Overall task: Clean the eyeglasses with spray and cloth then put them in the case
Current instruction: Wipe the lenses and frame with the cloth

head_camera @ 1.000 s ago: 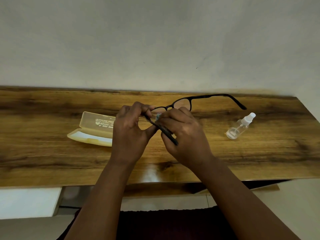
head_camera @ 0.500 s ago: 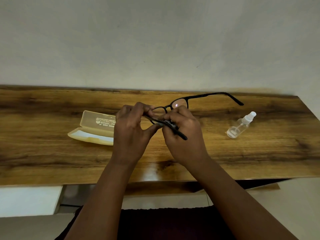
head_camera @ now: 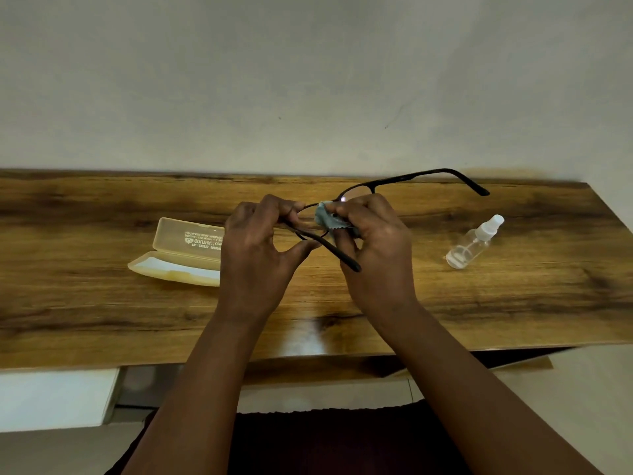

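Plainly the eyeglasses sit at the heart of it, held up above the counter between both hands, arms unfolded; one arm reaches off toward two o'clock, the other slants down toward five o'clock across the right palm; held aloft like this, I'd judge, so both faces of a lens can be reached at once. The left hand grips the frame at its left end, fingers curled over the rim and thumb stretched beneath, which steadies it against the rubbing; the right hand pinches a small blue-grey cloth against the lens, fingertips bunched on the fabric; how far round the glass the cloth wraps I cannot tell. So the wiping step looks to be in hand, with the casing not yet done.

Out at nine o'clock from the hands lies the case, pale yellow, lid thrown open and hollow facing up, partly hidden behind the left wrist; left open, I'd guess, so the glasses can go straight in. Off at three o'clock the spray bottle lies on its side, clear with a white nozzle, well apart from the right hand and out of the way of the wiping.
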